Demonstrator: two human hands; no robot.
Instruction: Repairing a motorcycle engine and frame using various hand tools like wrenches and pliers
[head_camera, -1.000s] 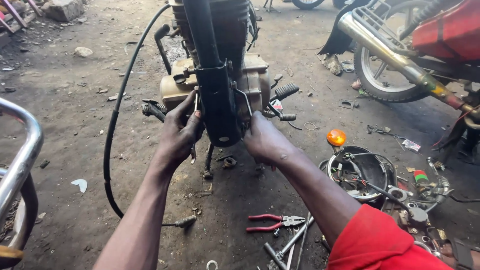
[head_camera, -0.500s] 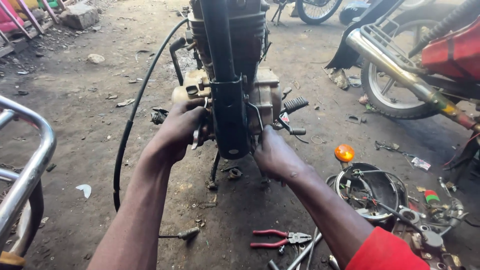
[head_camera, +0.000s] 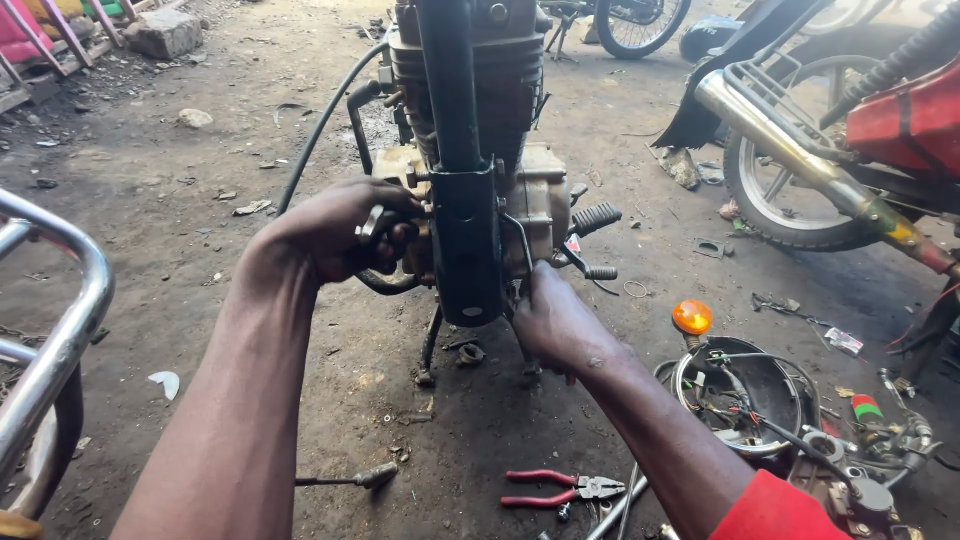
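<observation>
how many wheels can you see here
2. One spoked wheel stands at right behind the exhaust pipe; another wheel is at the top edge, cut off. Others may lie out of frame.

motorcycle engine | grimy, upright on dirt | black frame tube in front

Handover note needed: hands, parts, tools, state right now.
Left hand: closed around a metal part on the left side of the engine.
Right hand: pressed against the lower right edge of the black frame tube, by the footpeg; what it grips is hidden.
Tools on the dirt ground: red-handled pliers, and a screwdriver near the left forearm.
Headlamp shell with loose wiring and an orange indicator lie to the right.
Done and left: cannot tell from this view.
</observation>
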